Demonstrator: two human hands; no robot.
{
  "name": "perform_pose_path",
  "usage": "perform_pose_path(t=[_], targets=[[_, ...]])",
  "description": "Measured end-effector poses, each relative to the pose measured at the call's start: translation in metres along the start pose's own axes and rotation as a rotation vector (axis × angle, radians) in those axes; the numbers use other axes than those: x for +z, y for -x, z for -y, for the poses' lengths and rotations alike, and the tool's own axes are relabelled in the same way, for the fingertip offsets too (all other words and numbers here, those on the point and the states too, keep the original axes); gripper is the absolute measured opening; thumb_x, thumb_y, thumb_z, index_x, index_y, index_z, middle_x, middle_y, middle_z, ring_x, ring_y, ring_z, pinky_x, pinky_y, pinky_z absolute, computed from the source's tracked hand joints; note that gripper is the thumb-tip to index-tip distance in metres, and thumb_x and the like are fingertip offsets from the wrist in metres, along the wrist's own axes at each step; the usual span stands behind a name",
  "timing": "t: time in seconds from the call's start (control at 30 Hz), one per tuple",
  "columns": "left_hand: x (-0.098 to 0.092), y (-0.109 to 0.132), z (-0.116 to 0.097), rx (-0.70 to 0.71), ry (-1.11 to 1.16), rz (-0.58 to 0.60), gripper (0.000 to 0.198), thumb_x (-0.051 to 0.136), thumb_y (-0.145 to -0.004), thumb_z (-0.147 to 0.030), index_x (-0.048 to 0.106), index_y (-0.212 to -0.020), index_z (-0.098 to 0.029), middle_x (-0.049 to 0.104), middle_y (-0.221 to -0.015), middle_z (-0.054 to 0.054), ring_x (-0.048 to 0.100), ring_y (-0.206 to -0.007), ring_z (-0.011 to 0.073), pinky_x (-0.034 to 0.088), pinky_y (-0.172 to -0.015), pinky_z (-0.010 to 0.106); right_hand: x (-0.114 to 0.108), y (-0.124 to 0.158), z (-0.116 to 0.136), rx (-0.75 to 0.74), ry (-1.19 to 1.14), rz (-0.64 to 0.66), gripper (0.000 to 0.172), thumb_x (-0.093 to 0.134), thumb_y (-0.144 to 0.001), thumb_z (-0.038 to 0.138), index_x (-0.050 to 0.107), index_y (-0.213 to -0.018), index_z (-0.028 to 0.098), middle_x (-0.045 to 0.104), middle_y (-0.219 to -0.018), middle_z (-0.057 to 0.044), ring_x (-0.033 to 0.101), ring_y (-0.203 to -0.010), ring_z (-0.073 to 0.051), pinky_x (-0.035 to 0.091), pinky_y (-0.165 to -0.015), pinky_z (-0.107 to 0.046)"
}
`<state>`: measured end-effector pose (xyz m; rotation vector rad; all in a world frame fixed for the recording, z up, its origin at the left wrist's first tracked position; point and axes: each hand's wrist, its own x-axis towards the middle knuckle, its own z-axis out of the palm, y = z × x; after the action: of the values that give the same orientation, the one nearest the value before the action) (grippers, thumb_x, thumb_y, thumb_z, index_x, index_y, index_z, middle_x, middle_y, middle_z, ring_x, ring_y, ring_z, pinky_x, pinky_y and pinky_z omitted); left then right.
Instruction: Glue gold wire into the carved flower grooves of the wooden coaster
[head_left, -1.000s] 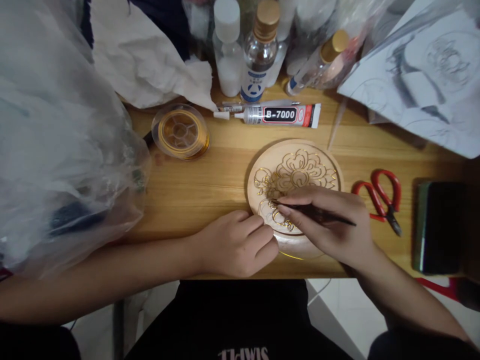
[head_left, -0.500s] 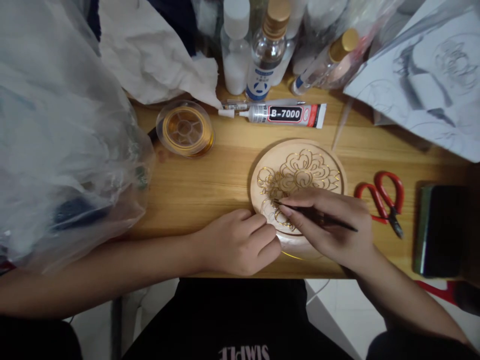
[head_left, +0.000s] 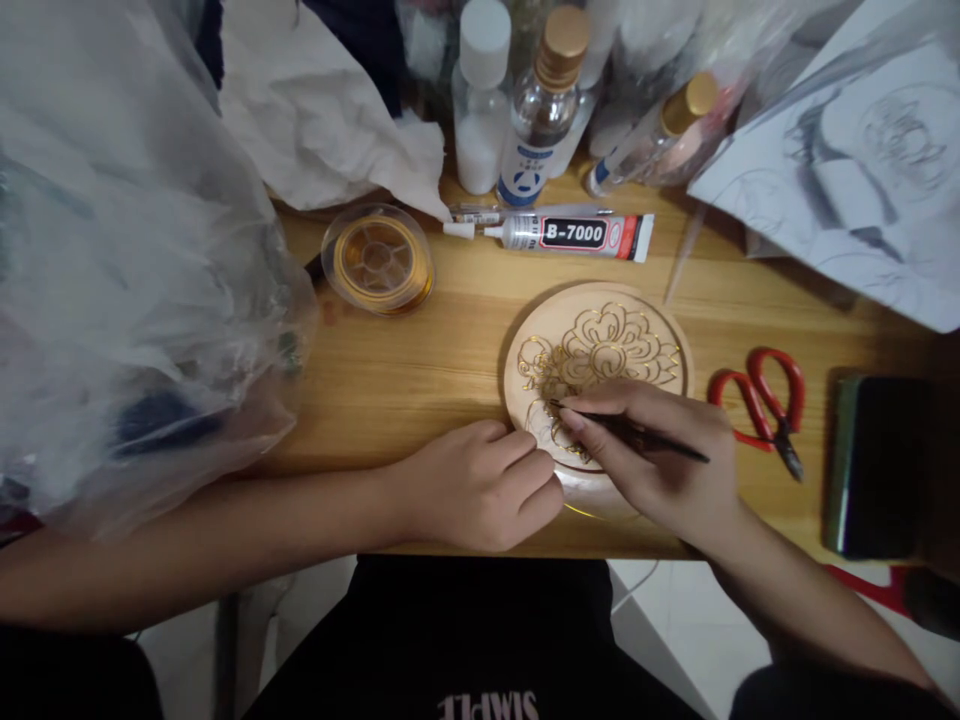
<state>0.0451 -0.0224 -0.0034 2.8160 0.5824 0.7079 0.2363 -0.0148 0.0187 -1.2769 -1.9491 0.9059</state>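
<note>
A round wooden disc (head_left: 525, 385) bears a flower outline in gold wire. My right hand (head_left: 667, 460) is over its lower right part, pinching dark tweezers (head_left: 660, 440) whose tip touches the pattern left of the disc's middle. Against the lower left rim rests my left hand (head_left: 495, 485), its fingers curled; what they hold, if anything, is hidden. A curve of gold wire (head_left: 592, 515) shows below the disc, between the hands.
Behind the disc lie a B-7000 glue tube (head_left: 574, 234) and a spool of gold wire (head_left: 379, 260), with bottles (head_left: 536, 120) further back. Red-handled cutters (head_left: 765, 410) and a phone (head_left: 881, 465) are on the right. A plastic bag (head_left: 150, 270) fills the left; drawn sheets (head_left: 862, 170) stand back right.
The view has shifted slightly, so the objects at the back sit a little lower. Both hands keep nearly the same pose, and the tweezers stay at the same part of the pattern.
</note>
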Motion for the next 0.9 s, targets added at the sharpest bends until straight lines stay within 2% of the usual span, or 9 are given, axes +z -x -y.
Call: perform_pose_path(t=[0.27, 0.57, 0.9], targets=[[-0.002, 0.0, 0.0, 0.015, 0.013, -0.011, 0.021, 0.056, -0.083, -0.018, 0.047, -0.063, -0.017, 0.049, -0.058, -0.001, 0.047, -0.056, 0.0139, 0.033, -0.048, 0.028, 0.007, 0.005, 0.006, 0.03, 0.049, -0.058, 0.015, 0.065, -0.077, 0.009, 0.064, -0.088, 0.019, 0.068, -0.076, -0.001, 0.063, -0.065, -0.01, 0.052, -0.057, -0.021], [0.0, 0.0, 0.0, 0.013, 0.025, -0.007, 0.023, 0.052, -0.084, -0.015, 0.047, -0.062, -0.017, 0.049, -0.057, -0.001, 0.047, -0.056, 0.0136, 0.034, -0.049, 0.028, 0.014, 0.01, 0.009, 0.043, 0.036, -0.107, 0.014, 0.064, -0.076, 0.006, 0.063, -0.086, 0.016, 0.068, -0.077, -0.002, 0.063, -0.067, -0.011, 0.054, -0.062, -0.023], [-0.001, 0.0, 0.001, 0.005, 0.021, -0.008, 0.023, 0.053, -0.083, -0.015, 0.048, -0.062, -0.017, 0.05, -0.058, -0.001, 0.048, -0.057, 0.0137, 0.036, -0.049, 0.028, 0.012, 0.008, 0.009, 0.041, 0.031, -0.081, 0.017, 0.062, -0.078, 0.007, 0.062, -0.088, 0.021, 0.068, -0.077, -0.001, 0.063, -0.066, -0.011, 0.055, -0.061, -0.024]])
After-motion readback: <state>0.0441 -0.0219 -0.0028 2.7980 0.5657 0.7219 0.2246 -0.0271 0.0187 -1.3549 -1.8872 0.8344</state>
